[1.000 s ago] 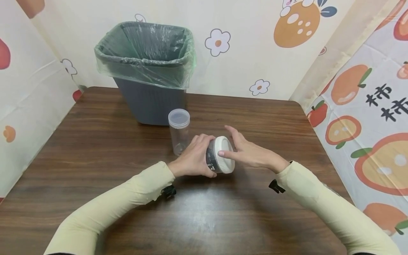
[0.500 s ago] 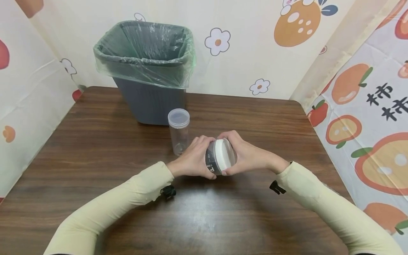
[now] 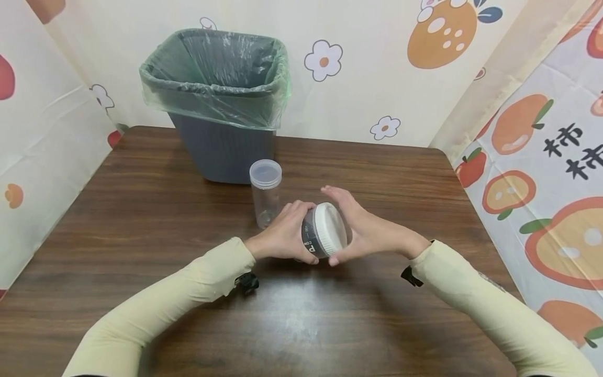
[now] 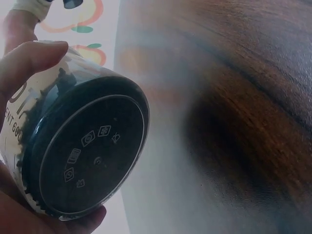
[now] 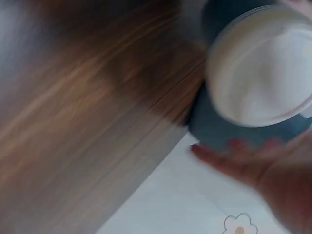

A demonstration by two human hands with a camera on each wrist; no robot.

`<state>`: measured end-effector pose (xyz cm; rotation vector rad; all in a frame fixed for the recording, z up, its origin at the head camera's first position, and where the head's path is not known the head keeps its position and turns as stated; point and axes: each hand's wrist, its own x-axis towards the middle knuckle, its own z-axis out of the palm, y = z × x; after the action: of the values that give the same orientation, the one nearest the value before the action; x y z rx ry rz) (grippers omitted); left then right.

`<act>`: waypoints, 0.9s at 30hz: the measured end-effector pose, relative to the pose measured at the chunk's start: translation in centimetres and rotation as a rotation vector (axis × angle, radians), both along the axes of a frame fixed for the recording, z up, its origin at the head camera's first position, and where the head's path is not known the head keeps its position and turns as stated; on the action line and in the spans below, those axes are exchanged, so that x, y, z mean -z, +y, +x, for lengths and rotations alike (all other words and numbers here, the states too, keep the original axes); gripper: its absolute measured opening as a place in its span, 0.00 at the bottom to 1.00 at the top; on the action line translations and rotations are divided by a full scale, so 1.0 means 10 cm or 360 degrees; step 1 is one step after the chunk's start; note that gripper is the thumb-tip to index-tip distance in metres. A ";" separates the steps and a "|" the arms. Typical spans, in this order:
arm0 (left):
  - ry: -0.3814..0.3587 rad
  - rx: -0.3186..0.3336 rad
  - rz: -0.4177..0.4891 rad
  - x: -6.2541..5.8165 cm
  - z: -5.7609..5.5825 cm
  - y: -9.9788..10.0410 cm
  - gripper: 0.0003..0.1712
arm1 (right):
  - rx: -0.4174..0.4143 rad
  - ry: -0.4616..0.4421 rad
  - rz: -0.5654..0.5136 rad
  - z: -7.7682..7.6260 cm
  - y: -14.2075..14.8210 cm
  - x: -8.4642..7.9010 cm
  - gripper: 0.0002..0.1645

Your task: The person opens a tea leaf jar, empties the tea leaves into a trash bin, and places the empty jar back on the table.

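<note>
White-lidded jar point(image 3: 311, 234) tilts in my left grip point(image 3: 282, 234), right of the clear canister point(image 3: 266, 196); my right grip point(image 3: 369, 229) spreads loosely, so holding seems done, the lid point(image 3: 332, 228) still on

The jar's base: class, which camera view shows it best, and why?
The left wrist view: the jar's base faces that camera, its symbols visible. The head and right wrist views show none of it; both see the white lid.

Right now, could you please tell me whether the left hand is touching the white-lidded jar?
Touching. The left wrist view shows the left hand curled round the jar, pressed against its wall on two sides.
</note>
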<state>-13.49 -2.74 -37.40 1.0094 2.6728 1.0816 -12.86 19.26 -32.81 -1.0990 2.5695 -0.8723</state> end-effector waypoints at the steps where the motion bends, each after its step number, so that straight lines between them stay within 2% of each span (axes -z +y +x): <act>1: 0.0009 -0.0004 -0.0001 0.00 0.00 0.00 0.63 | 0.0087 -0.0113 -0.0002 0.01 -0.01 -0.02 0.70; 3: 0.0029 -0.0010 -0.0010 0.00 0.00 0.01 0.62 | 0.0286 -0.0336 0.0055 0.03 -0.05 -0.05 0.65; 5: 0.0041 -0.0009 -0.0004 -0.01 0.01 0.02 0.62 | 0.0417 -0.0526 0.0127 0.05 -0.08 -0.08 0.59; 7: 0.0038 -0.0006 0.0005 -0.02 0.01 0.02 0.61 | 0.0469 -0.0659 0.0156 0.06 -0.11 -0.08 0.56; 9: 0.0031 -0.0003 0.0008 -0.02 0.02 0.03 0.61 | 0.0472 -0.0673 0.0156 0.07 -0.11 -0.07 0.56; 12: 0.0020 0.0001 -0.0005 -0.03 0.02 0.03 0.61 | 0.0386 -0.0558 0.0112 0.07 -0.10 -0.05 0.56; 17: 0.0029 0.0015 -0.0018 -0.02 0.02 0.01 0.62 | 0.0066 -0.0164 0.0023 0.05 -0.08 -0.02 0.58; 21: 0.0006 0.0028 0.0008 -0.01 0.02 0.00 0.63 | -0.0148 0.0144 0.0030 0.04 -0.07 0.00 0.58; 23: -0.0017 0.0035 0.0017 -0.02 0.02 -0.01 0.63 | -0.0192 0.0236 0.0060 0.04 -0.06 0.00 0.57; 27: -0.0072 0.0042 0.0029 -0.04 0.02 -0.01 0.63 | -0.0230 0.0293 0.0094 0.06 -0.04 -0.01 0.57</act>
<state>-13.25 -2.89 -37.03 1.0079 2.6115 1.1119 -12.28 18.83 -32.75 -1.3862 2.6001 -0.6858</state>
